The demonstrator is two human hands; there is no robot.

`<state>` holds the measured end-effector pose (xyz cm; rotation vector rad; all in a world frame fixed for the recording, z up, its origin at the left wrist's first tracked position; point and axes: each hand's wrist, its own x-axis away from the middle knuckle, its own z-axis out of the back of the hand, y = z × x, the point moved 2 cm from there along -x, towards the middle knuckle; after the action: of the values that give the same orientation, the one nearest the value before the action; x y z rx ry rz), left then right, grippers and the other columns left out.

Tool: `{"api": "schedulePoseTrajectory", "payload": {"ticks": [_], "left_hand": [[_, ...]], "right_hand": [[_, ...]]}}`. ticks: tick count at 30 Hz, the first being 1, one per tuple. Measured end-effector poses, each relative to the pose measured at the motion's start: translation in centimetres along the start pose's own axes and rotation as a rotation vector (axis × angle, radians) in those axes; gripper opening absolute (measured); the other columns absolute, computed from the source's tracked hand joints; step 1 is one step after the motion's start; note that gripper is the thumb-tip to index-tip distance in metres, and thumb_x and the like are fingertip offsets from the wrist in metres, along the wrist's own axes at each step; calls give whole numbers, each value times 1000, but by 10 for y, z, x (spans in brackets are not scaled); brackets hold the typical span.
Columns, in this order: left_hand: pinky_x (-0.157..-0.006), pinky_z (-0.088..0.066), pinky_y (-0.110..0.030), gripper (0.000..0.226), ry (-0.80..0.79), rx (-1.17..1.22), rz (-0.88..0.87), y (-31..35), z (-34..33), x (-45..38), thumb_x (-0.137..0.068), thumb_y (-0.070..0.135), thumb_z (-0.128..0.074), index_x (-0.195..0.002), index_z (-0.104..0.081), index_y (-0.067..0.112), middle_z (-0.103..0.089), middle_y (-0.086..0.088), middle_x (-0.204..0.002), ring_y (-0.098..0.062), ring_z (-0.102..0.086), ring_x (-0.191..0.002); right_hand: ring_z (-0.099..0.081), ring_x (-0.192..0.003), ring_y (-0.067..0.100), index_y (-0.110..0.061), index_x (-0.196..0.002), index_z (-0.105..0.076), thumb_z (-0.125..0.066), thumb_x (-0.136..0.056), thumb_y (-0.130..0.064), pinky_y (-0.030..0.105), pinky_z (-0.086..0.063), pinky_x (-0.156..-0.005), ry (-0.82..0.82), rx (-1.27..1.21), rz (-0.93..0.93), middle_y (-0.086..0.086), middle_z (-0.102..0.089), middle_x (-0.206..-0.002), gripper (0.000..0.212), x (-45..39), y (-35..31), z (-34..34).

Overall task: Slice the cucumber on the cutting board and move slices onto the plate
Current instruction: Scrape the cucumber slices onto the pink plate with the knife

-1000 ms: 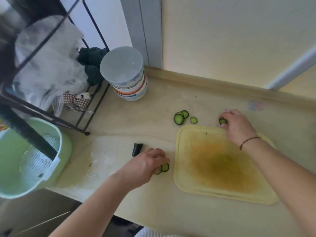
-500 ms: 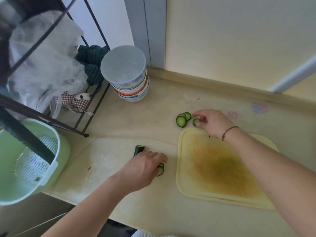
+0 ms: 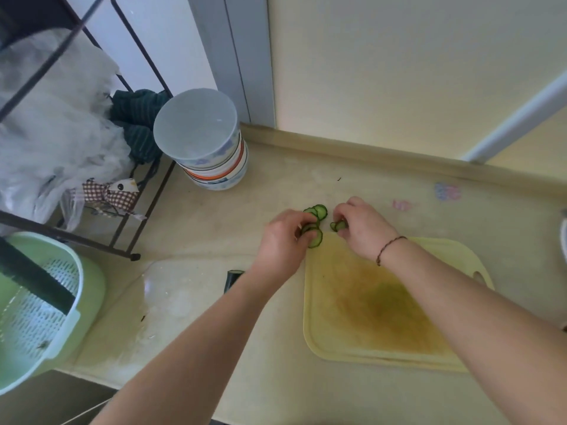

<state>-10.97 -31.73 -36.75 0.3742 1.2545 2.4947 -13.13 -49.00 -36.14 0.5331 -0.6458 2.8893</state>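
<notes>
We stand over the pale bench [image 3: 214, 228], which carries everything. Well to the left of our fingers sits a green basket [image 3: 61, 302] with a white strainer inside, hanging over the bench's near-left edge. Behind it a dark wire rack [image 3: 129, 185] holds crumpled plastic bags [image 3: 52, 139] and a dark green cloth [image 3: 135, 118]. Left and beyond our fingers stands a stack of bowls [image 3: 214, 161] under a pale lid, apart from both hands. The yellow cutting board [image 3: 383, 305] lies just on the near side of our fingers, its surface stained brown-green, its far left corner touching the slices our left hand holds.

Our left hand [image 3: 280, 243] has its fingers curled, pinching a small stack of cucumber slices [image 3: 313, 234] right at the board's far corner. Just beyond those fingertips two more slices [image 3: 317, 211] lie overlapped on the bench. Our right hand [image 3: 362, 228], with a thin cord bracelet [image 3: 389, 246] at the wrist, curls its fingers around another slice [image 3: 337, 225], just to the right of the left-hand stack. A dark cucumber end [image 3: 232, 279] lies on the bench beside our left forearm, partly hidden by it.

Open bench stretches beyond and to the right of our fingers up to the wall's raised edge
</notes>
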Motion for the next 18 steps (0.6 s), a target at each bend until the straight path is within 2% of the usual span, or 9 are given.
{"api": "schedulePoseTrajectory", "payload": {"ticks": [2,4,7,9,11,14,18], "left_hand": [[-77,-38,-1,26,-49,-89,-97,3,0,-23,-85,-1,-75,-110,-75,5,-64,-5,-107,-3,-50,-79],[-75,-35,1,30,-137,-164,-85,4,1,-40,-86,-1,-74,-115,-73,7,-60,-5,-117,-9,-49,-84],[-83,-39,-14,43,-249,-294,-78,6,4,-55,-90,9,-74,-132,-64,15,-57,-2,-129,-11,-51,-95],[-89,-43,-26,50,-299,-406,-70,7,5,-60,-92,18,-73,-140,-58,19,-60,-2,-129,-16,-56,-107],[-95,-45,-34,56,-343,-496,-67,7,3,-61,-93,25,-73,-145,-52,19,-62,-5,-129,-24,-54,-118],[-103,-44,-40,61,-423,-491,-17,5,-4,-60,-93,24,-73,-147,-47,13,-57,-11,-131,-29,-49,-124],[-99,-46,-37,41,-415,-433,-32,4,-11,-53,-95,13,-65,-135,-56,11,-50,-11,-126,-29,-50,-116]], "right_hand": [[-58,-96,26,-11,-109,-61,-59,-91,-6,37,-51,-89,7,-16,4,5,-53,-109,19,1,0,-1],[-59,-92,22,-13,-101,-62,-62,-90,-7,30,-49,-82,62,-92,-19,2,-58,-99,12,2,2,-1],[-55,-75,7,-20,-91,-60,-69,-87,-12,13,-40,-65,155,-305,-123,-9,-57,-83,13,8,6,2],[-54,-73,0,-22,-91,-60,-74,-84,-15,9,-37,-60,167,-435,-185,-10,-59,-83,17,9,9,3],[-58,-76,3,-22,-95,-62,-77,-81,-17,12,-41,-61,125,-538,-220,-7,-62,-86,21,11,8,2],[-62,-78,7,-25,-111,-61,-79,-79,-18,17,-46,-65,34,-595,-228,-5,-65,-88,38,13,3,-3],[-62,-79,5,-27,-133,-51,-79,-79,-16,14,-44,-66,49,-606,-205,-5,-65,-85,62,11,-3,-8]]}}
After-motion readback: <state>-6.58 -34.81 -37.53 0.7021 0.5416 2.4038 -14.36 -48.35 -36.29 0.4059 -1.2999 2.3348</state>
